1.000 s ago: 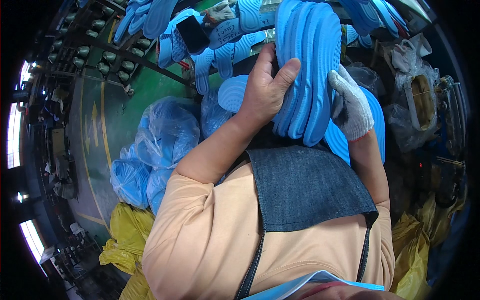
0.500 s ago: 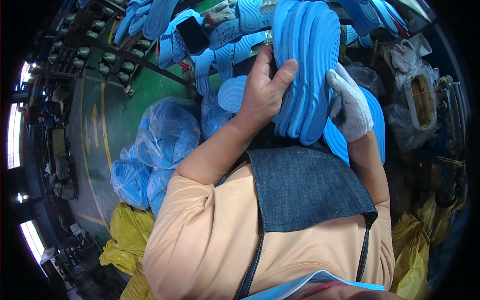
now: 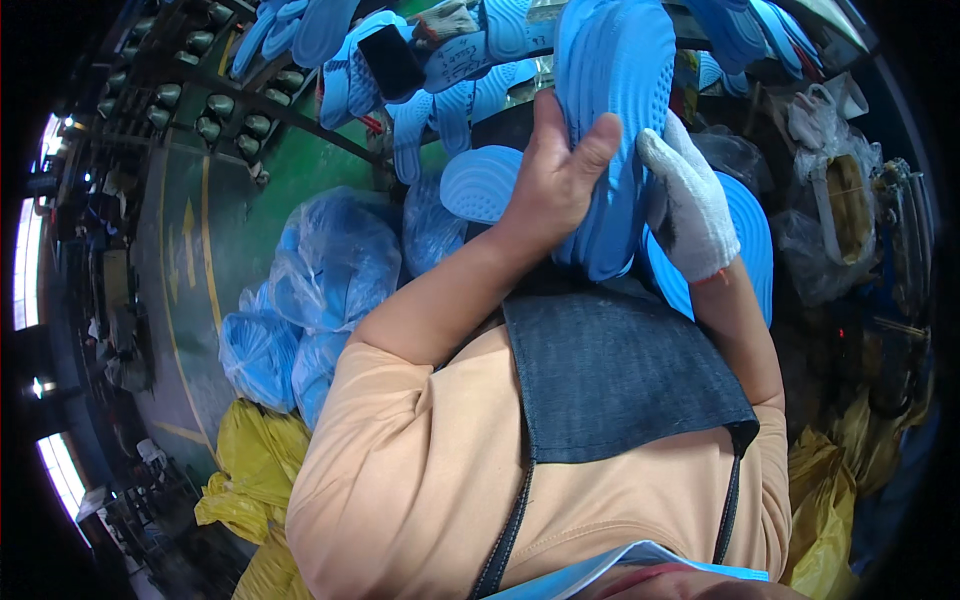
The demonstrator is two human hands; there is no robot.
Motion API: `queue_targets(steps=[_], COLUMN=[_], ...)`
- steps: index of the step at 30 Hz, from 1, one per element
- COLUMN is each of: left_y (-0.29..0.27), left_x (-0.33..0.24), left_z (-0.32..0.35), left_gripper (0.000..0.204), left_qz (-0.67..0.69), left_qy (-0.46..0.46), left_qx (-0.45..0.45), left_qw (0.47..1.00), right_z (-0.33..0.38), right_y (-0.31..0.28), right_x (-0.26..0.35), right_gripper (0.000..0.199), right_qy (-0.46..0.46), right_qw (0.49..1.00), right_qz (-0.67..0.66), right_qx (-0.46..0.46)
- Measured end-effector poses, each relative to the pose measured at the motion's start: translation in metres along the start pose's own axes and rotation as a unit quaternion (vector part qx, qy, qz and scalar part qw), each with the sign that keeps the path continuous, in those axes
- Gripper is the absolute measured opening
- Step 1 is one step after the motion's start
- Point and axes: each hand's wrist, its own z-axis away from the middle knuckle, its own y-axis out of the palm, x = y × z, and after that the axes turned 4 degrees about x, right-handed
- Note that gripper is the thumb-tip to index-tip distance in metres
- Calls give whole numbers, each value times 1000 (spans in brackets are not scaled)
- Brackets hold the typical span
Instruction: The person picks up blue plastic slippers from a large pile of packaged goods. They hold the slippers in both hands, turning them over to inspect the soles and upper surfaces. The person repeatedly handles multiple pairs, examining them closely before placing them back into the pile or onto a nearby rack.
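Note:
Between my two hands stands a stack of light blue shoe soles [image 3: 622,90], pressed close together with ridged edges and a studded face to the right. My bare left hand [image 3: 560,170] grips the stack from the left, its thumb across the front. My right hand [image 3: 697,205], in a white knitted glove with a dark palm, clasps the right side. Part of its fingers is hidden behind the soles. Beside my right wrist are more blue soles [image 3: 755,235]. Left of my left hand another blue sole [image 3: 482,183] shows its rounded, ridged end.
Ahead, blue soles hang or lie along a rack, with a dark phone [image 3: 391,63] and a cloth glove [image 3: 446,22] among them. Clear plastic bags of blue soles [image 3: 335,260] stand at left, above yellow sacks [image 3: 255,450]. A plastic-wrapped frame [image 3: 848,205] is at right.
The soles in the stack have been squeezed closer together and tilted slightly. My left hand has moved right and my gloved right hand a little left.

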Motion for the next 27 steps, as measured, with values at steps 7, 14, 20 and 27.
queue_targets(steps=[7, 14, 20, 27], left_y=[-12, 2, -14, -30], left_x=[-2, 4, 3, -16], left_z=[-6, -7, -4, 0], left_gripper=[61, 62, 65, 63], left_qz=[10, -12, -64, -29], left_qy=[6, 56, 57, 62], left_qx=[7, -9, -29, -9], left_qw=[1000, 998, 996, 998], right_z=[9, -3, -7, -7], right_y=[24, 21, 28, 46], right_x=[14, 1, -2, 21], right_gripper=[61, 50, 55, 47], right_qy=[-84, -115, -187, -204], right_qw=[990, 982, 949, 933], right_qz=[110, 149, 254, 294], right_qx=[0, -34, -26, 25])
